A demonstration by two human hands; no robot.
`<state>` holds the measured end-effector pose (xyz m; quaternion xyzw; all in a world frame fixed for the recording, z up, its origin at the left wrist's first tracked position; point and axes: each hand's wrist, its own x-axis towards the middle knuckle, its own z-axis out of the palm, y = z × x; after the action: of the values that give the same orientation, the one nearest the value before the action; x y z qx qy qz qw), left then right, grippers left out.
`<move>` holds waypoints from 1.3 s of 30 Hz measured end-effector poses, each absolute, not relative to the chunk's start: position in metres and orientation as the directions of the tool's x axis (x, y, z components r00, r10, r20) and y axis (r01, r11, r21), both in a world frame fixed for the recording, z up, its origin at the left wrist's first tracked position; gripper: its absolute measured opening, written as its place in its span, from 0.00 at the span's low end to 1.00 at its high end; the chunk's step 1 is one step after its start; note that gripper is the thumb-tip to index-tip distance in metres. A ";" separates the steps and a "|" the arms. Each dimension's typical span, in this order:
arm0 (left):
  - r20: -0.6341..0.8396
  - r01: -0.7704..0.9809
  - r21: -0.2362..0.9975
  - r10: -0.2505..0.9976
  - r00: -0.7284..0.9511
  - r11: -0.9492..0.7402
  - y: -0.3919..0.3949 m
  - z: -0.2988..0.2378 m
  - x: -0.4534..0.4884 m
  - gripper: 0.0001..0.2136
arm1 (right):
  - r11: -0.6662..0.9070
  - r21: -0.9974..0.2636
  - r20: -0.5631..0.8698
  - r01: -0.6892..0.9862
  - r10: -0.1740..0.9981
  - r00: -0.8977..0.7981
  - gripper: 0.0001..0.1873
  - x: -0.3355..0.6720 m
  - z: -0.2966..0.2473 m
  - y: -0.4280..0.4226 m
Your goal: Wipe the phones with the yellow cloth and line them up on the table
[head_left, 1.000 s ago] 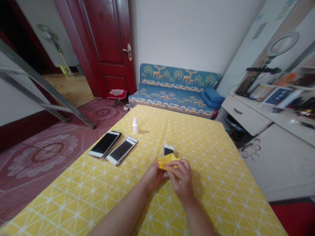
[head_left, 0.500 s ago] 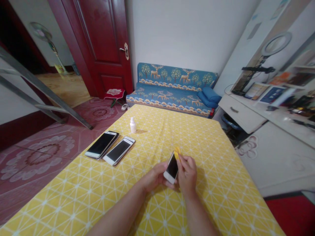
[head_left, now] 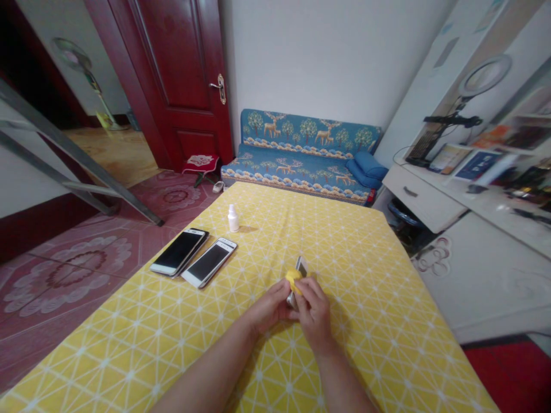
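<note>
A small phone point(head_left: 302, 267) is held tilted just above the counter point(head_left: 365, 275) at the frame's centre, clasped in the closed grip of the left hand point(head_left: 270, 307). A yellow cloth point(head_left: 293, 278) is pinched against it in the closed grip of the right hand point(head_left: 315, 312).

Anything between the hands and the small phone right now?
Only the yellow cloth: the right hand presses it on the small phone, which the left hand holds. Nothing else visible intervenes.

A black phone point(head_left: 179, 260) and a white phone point(head_left: 209, 262) lie side by side on the yellow tabletop point(head_left: 344, 241), with a white bottle point(head_left: 233, 218) just beyond them.
</note>
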<state>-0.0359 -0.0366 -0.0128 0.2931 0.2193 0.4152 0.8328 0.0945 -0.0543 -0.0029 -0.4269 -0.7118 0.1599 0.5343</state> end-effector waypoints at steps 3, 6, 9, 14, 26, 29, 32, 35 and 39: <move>-0.139 -0.603 0.643 0.846 0.514 0.472 -0.037 -0.012 -0.034 0.17 | 0.574 -0.694 0.622 0.435 0.782 -0.041 0.13 0.090 -0.005 -0.056; -0.128 -0.639 0.639 0.878 0.461 0.428 -0.036 -0.007 -0.036 0.22 | 0.584 -0.689 0.630 0.429 0.775 -0.042 0.14 0.085 -0.005 -0.058; -0.102 -0.667 0.638 0.900 0.423 0.386 -0.034 -0.001 -0.040 0.26 | 0.624 -0.609 0.685 0.489 0.725 -0.072 0.15 0.084 -0.006 -0.057; -0.035 -0.711 0.629 0.925 0.379 0.315 -0.031 0.006 -0.046 0.24 | 0.523 -0.547 0.692 0.654 0.721 0.003 0.12 0.096 -0.012 -0.049; -0.023 -0.676 0.653 0.901 0.434 0.342 -0.032 0.003 -0.046 0.20 | 0.528 -0.531 0.686 0.662 0.727 -0.030 0.12 0.098 -0.009 -0.051; -0.038 -0.614 0.690 0.866 0.498 0.384 -0.032 0.001 -0.047 0.20 | 0.466 -0.590 0.670 0.659 0.738 0.079 0.11 0.105 -0.014 -0.045; -0.056 -0.501 0.753 0.801 0.597 0.426 -0.035 0.001 -0.046 0.23 | 0.444 -0.666 0.657 0.599 0.729 0.190 0.11 0.111 -0.016 -0.041; -0.056 -0.406 0.800 0.730 0.681 0.441 -0.037 0.002 -0.046 0.26 | 0.410 -0.742 0.612 0.531 0.736 0.288 0.11 0.114 -0.012 -0.040; -0.086 -0.342 0.835 0.716 0.693 0.431 -0.039 0.004 -0.047 0.25 | 0.433 -0.766 0.602 0.474 0.742 0.296 0.11 0.117 -0.004 -0.044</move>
<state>-0.0467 -0.0389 0.0040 0.4238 0.2208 0.3237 0.8166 0.1169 -0.0435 -0.0037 -0.5211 -0.5834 0.1089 0.6134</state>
